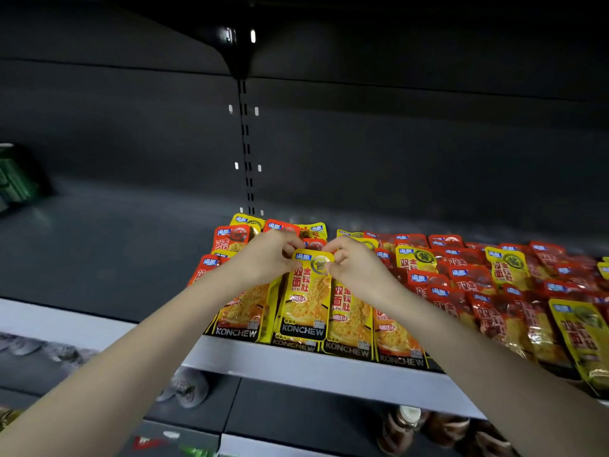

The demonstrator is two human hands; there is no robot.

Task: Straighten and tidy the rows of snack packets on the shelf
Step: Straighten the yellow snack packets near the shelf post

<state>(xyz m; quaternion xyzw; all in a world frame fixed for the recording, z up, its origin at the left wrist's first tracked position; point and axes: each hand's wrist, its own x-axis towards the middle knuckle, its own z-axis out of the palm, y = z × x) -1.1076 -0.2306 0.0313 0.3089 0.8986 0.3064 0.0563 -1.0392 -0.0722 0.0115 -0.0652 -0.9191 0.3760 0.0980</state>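
Observation:
A yellow KONCHEW snack packet [304, 298] lies on top of a front row of similar yellow packets [349, 321] at the shelf edge. My left hand [267, 258] pinches its top left corner and my right hand [354, 263] pinches its top right corner. Red packets [230, 237] and more yellow ones lie in rows behind, partly hidden by my hands. To the right, red and yellow packets [494, 285] lie in a loose, overlapping spread.
The grey shelf [99, 255] runs bare to the left of the packets, with a white front rail [296, 364]. Green packs [16, 179] sit at the far left. Jars and bottles [408, 423] stand on the lower shelf. Another shelf hangs overhead.

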